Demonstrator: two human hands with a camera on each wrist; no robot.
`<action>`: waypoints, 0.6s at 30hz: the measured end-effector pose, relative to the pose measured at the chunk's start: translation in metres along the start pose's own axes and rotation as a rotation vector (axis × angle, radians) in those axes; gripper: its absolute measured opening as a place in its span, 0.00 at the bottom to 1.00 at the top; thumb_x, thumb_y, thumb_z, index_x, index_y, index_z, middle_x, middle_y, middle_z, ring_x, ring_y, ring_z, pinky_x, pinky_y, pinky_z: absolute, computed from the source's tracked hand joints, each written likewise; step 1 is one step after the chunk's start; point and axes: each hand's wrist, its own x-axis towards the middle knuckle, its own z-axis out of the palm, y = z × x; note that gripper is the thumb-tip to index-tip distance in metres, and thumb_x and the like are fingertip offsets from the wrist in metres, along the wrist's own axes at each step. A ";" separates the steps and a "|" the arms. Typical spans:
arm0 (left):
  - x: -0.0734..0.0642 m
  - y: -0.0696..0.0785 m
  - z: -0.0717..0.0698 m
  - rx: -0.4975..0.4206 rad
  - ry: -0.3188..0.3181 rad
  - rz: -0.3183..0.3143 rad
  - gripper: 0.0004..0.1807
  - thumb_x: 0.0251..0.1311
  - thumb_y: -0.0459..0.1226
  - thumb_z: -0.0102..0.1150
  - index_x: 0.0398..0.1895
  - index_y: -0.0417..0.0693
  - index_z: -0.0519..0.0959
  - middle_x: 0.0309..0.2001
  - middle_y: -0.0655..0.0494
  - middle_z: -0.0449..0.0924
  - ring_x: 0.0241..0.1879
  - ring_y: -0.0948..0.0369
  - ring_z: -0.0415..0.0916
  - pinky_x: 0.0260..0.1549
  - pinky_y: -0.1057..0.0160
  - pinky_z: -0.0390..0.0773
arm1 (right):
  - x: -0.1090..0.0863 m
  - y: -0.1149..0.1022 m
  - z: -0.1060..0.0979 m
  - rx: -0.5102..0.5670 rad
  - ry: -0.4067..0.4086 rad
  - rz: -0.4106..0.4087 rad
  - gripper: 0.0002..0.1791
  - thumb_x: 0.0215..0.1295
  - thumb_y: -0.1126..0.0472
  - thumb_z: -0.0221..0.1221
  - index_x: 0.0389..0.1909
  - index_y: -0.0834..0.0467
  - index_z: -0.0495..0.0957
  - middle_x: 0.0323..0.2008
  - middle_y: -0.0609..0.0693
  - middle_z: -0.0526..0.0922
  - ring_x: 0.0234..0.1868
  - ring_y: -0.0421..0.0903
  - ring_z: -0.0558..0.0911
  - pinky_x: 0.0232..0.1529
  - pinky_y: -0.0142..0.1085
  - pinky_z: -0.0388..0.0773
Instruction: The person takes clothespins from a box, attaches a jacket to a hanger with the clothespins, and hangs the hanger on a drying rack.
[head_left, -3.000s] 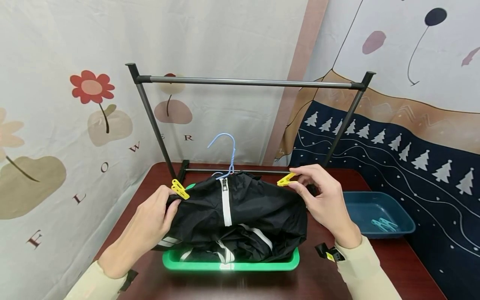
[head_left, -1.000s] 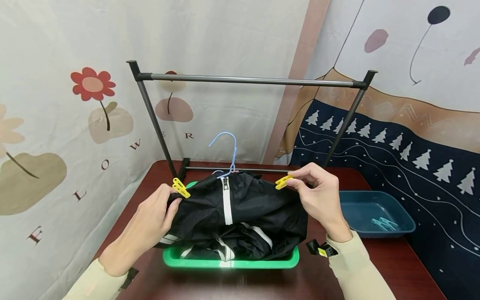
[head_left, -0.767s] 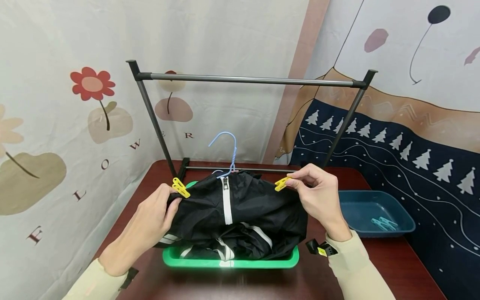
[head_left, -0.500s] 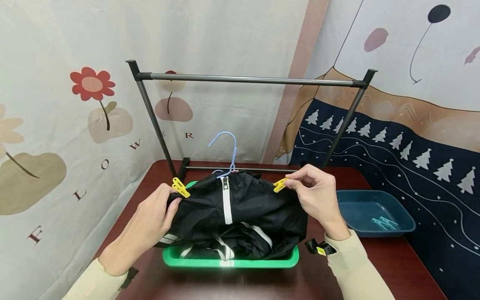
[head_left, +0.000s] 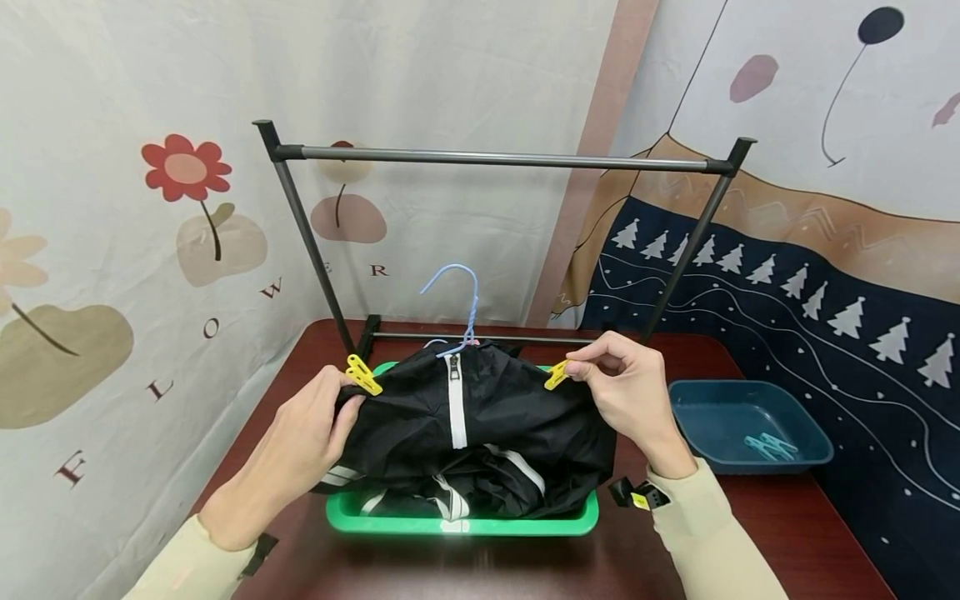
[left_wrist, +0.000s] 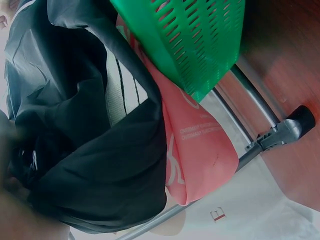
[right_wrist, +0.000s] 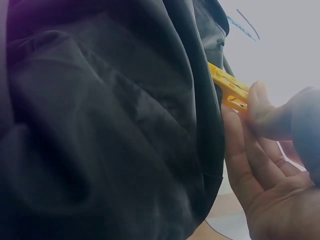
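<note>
A black jacket (head_left: 517,408) with a white front zipper hangs over a blue wire hanger (head_left: 471,308), its lower part bunched in a green basket (head_left: 525,527). My left hand (head_left: 292,437) grips the jacket's left shoulder, thumb in front and fingers behind. A yellow clothespin (head_left: 363,377) is clipped at that shoulder, just beside my fingers. At the other shoulder, my right hand (head_left: 630,392) pinches a second yellow clothespin (head_left: 557,375) between thumb and fingers. The right wrist view shows this clothespin's front end at the edge of the black cloth.
Behind the basket stands a metal clothes rack (head_left: 495,158) with a top bar. A blue tray (head_left: 712,454) holding light-blue clothespins (head_left: 770,447) stands to the right on the dark red table (head_left: 480,575). Pink printed cloth (left_wrist: 205,145) shows beside the green basket in the left wrist view.
My right hand and its clothespin have shifted slightly left and down along the jacket's shoulder, and the clothespin has tilted more upright. My left hand keeps its grip in about the same place.
</note>
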 end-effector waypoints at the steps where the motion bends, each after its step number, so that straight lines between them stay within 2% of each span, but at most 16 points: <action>1: 0.000 0.000 0.000 -0.003 0.003 0.003 0.07 0.81 0.32 0.67 0.54 0.37 0.81 0.46 0.47 0.84 0.40 0.56 0.83 0.37 0.56 0.81 | 0.000 0.000 0.000 0.002 -0.004 0.001 0.12 0.63 0.78 0.80 0.42 0.61 0.94 0.40 0.60 0.98 0.37 0.32 0.94 0.42 0.28 0.91; 4: 0.001 0.001 0.000 -0.006 0.007 0.003 0.08 0.80 0.31 0.68 0.53 0.36 0.81 0.45 0.48 0.84 0.40 0.56 0.82 0.37 0.56 0.81 | 0.000 0.001 0.000 0.012 -0.015 0.006 0.12 0.64 0.78 0.79 0.42 0.61 0.94 0.40 0.60 0.98 0.37 0.32 0.94 0.42 0.28 0.91; 8: 0.002 0.002 0.000 0.002 0.011 0.008 0.17 0.65 0.25 0.76 0.53 0.36 0.81 0.45 0.47 0.84 0.38 0.57 0.80 0.35 0.58 0.80 | -0.001 0.003 0.000 0.029 -0.026 0.024 0.12 0.64 0.78 0.79 0.44 0.62 0.93 0.42 0.62 0.98 0.37 0.32 0.94 0.43 0.28 0.92; 11: 0.003 0.002 0.000 0.006 0.010 0.014 0.19 0.62 0.24 0.78 0.53 0.36 0.81 0.45 0.47 0.83 0.38 0.58 0.79 0.35 0.58 0.79 | -0.002 0.005 -0.001 0.042 -0.036 0.052 0.12 0.66 0.77 0.78 0.46 0.62 0.93 0.45 0.63 0.98 0.38 0.32 0.94 0.43 0.28 0.92; 14: 0.003 0.003 0.000 0.005 0.009 0.019 0.16 0.67 0.25 0.76 0.53 0.35 0.81 0.45 0.46 0.84 0.38 0.58 0.79 0.35 0.59 0.78 | -0.003 0.007 -0.001 0.059 -0.049 0.080 0.12 0.68 0.76 0.78 0.49 0.61 0.93 0.49 0.64 0.97 0.39 0.33 0.95 0.44 0.29 0.92; 16: 0.002 0.003 0.000 0.001 0.010 0.022 0.10 0.78 0.30 0.70 0.54 0.35 0.81 0.46 0.46 0.84 0.38 0.58 0.78 0.35 0.59 0.78 | -0.004 0.008 -0.002 0.073 -0.059 0.095 0.13 0.69 0.76 0.77 0.51 0.61 0.93 0.51 0.65 0.96 0.40 0.34 0.95 0.45 0.30 0.93; 18: 0.002 0.002 0.000 -0.002 0.010 0.024 0.09 0.86 0.35 0.64 0.54 0.35 0.81 0.46 0.46 0.84 0.38 0.58 0.78 0.35 0.59 0.78 | -0.005 0.009 -0.002 0.079 -0.067 0.104 0.13 0.70 0.75 0.77 0.53 0.61 0.93 0.53 0.65 0.96 0.42 0.33 0.95 0.46 0.30 0.93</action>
